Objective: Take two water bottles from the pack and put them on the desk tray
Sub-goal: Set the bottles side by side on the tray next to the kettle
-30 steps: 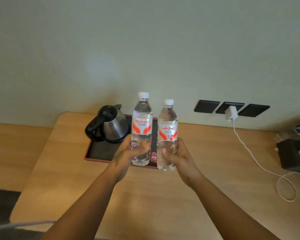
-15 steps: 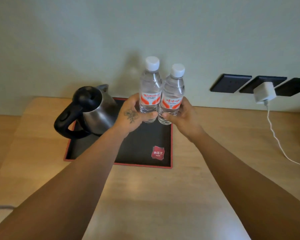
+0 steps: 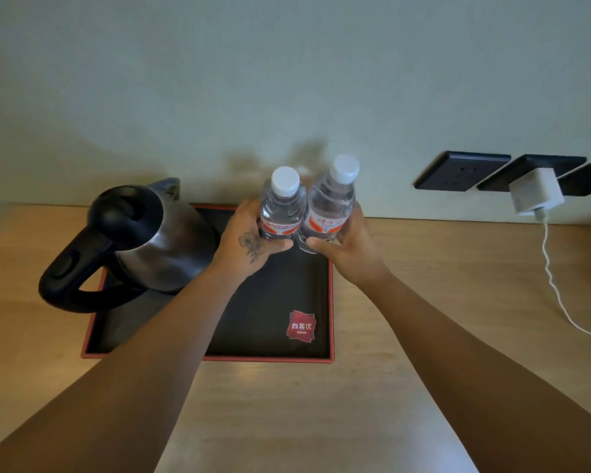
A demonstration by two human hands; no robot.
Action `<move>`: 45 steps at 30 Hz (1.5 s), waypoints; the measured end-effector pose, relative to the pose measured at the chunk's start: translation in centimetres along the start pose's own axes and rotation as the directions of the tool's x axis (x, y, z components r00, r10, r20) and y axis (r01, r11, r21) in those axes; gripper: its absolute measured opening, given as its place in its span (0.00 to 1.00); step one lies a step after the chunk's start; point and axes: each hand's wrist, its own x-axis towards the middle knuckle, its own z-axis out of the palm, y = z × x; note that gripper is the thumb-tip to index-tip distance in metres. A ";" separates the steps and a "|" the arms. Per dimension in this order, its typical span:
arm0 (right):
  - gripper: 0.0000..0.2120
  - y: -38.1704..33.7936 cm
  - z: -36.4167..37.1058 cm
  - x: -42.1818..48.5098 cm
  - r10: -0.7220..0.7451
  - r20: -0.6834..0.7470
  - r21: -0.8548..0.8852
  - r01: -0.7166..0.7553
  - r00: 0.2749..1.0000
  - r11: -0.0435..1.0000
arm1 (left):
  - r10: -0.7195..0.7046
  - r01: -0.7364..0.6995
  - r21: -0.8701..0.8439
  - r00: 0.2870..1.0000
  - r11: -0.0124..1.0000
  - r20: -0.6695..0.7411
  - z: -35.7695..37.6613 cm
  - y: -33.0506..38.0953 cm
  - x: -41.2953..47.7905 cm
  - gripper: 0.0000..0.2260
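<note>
The person is holding 2 clear plastic water bottles side by side over the far right corner of the tray, each hand wrapped tightly around 1 bottle. The left hand is gripping the left bottle, fingers curled round its lower body, and the right hand is closing the same way on the right bottle. Both bottles are smooth and see-through, with round white caps and a red-and-white label band. They are standing nearly upright, long axis vertical, caps pointing up, leaning slightly apart at the top, their bodies touching or nearly so.

The tray is flat and rectangular, matte black inside with a thin red rim and a small red logo sticker near its front right corner. A brushed steel kettle with a glossy black lid and handle is sitting on the tray's left half. The desk is pale wood grain.

The hands are hiding the bottle bases, so I cannot tell whether they are resting on the tray. The label print is too blurred to read. A white charger is plugged into a dark wall socket, its cable running off the right edge.
</note>
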 end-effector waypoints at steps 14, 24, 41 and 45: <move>0.40 1.1 0.5 1.4 0.007 0.030 -0.091 -0.004 1.000 0.996 | -0.041 0.044 0.163 0.999 0.986 -0.023 -0.3 0.4 0.2 0.38; 0.47 -0.3 -0.2 0.3 -0.021 -0.013 -0.348 0.016 1.000 0.937 | 0.024 -0.038 0.299 0.999 0.953 0.049 -2.8 5.0 -1.5 0.40; 0.20 -11.5 -4.0 -2.3 -0.206 0.097 -0.637 0.220 0.974 0.739 | 0.374 -0.543 0.627 0.839 0.559 0.394 -7.9 15.9 -2.1 0.14; 0.19 -11.4 -4.1 -2.2 -0.198 0.067 -0.615 0.197 0.978 0.764 | 0.344 -0.434 0.669 0.899 0.604 0.272 -7.3 15.7 -2.1 0.13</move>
